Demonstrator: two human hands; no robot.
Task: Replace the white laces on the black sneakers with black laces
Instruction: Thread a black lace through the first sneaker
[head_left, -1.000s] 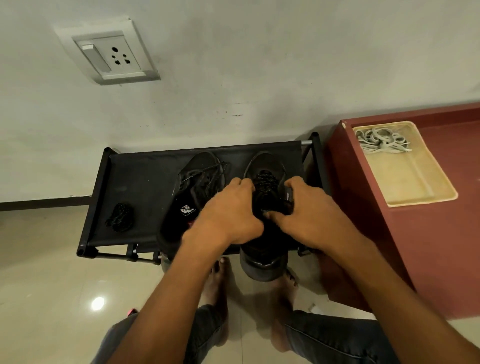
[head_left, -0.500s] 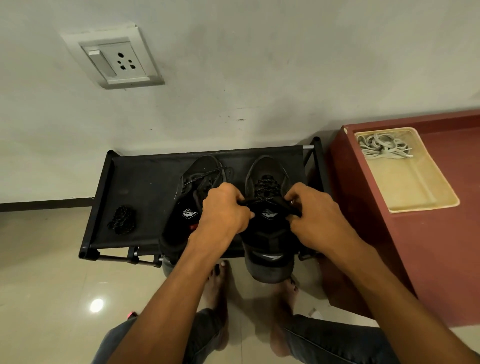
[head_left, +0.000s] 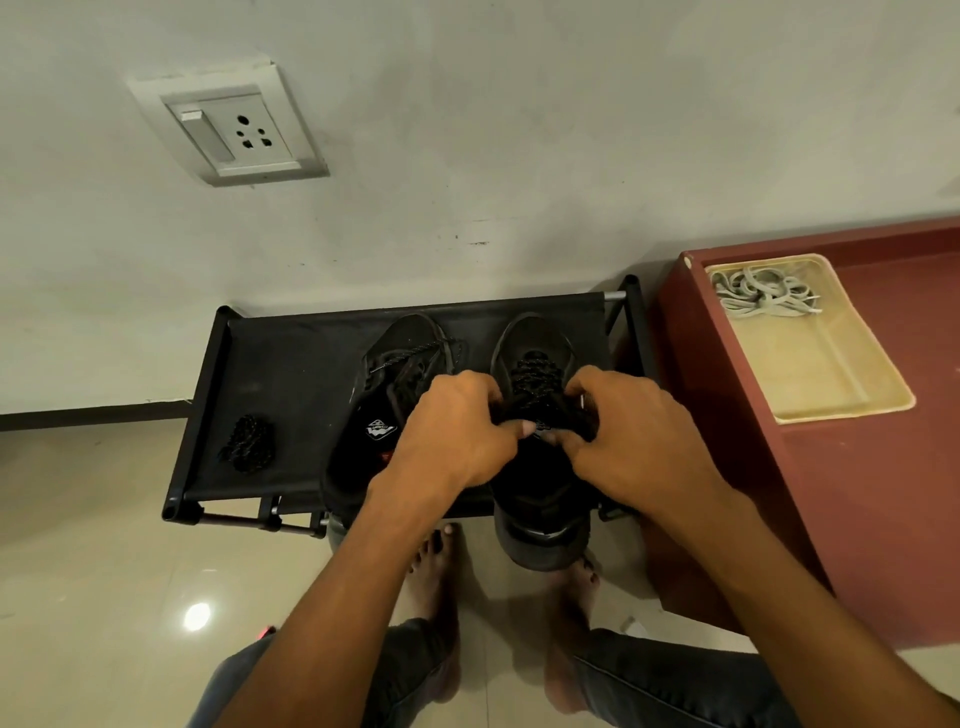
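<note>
The person stood barefoot on the glossy beige floor tiles (head_left: 104, 571), bent over a low black fabric-topped shoe rack (head_left: 291, 374) set against the pale wall. 2 black sneakers sat side by side on the rack, toes toward the wall. The right-hand black sneaker (head_left: 540, 514) hung its heel out over the rack's front edge, above the person's feet, and carried a black lace (head_left: 535, 374) already threaded up its front. Both hands met over its tongue: the left hand (head_left: 457, 431) had its fingers curled round the lace end on its side, thumb tip showing pale underneath, and the right hand (head_left: 634, 436) was curled the same way on the other end, the 2 thumbs almost touching. The lace ran dark between them, and exactly how it crossed I could not make out. The left-hand black sneaker (head_left: 384, 395), with a small white logo on its tongue, lay just beside the left wrist, a black lace lying loose across its front. Near the rack's left end a small bundle of black lace (head_left: 247, 444) lay on the fabric, well apart from the shoes. To the right stood a dark red cabinet (head_left: 857, 493), and on its top a cream plastic tray (head_left: 831, 374) held the tangled white laces (head_left: 758, 293) at its far end. A white wall socket with a switch (head_left: 228, 130) was fixed to the wall above the rack.
</note>
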